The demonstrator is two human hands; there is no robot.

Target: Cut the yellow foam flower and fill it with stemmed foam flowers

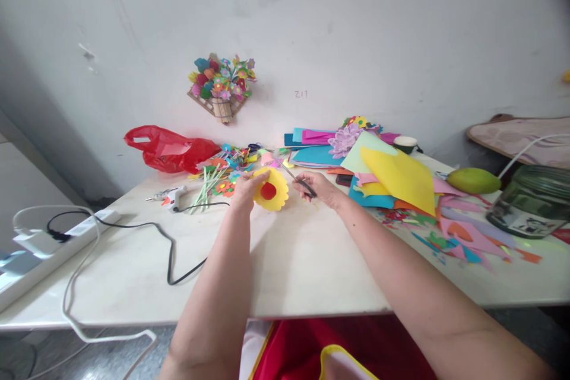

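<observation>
Clasping slanted scissors (pixel 306 186), the right hand (pixel 318 187) sits right of the scalloped yellow flower (pixel 269 190) the left hand (pixel 245 187) pinches.

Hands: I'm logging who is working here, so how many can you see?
2: the left hand holds the yellow scalloped piece; the right hand holds the black-handled tool. No others show.

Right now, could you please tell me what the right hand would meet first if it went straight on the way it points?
Probably the scalloped yellow flower, held by the left hand just ahead of the right hand, though depth is unclear from this one view.
</observation>
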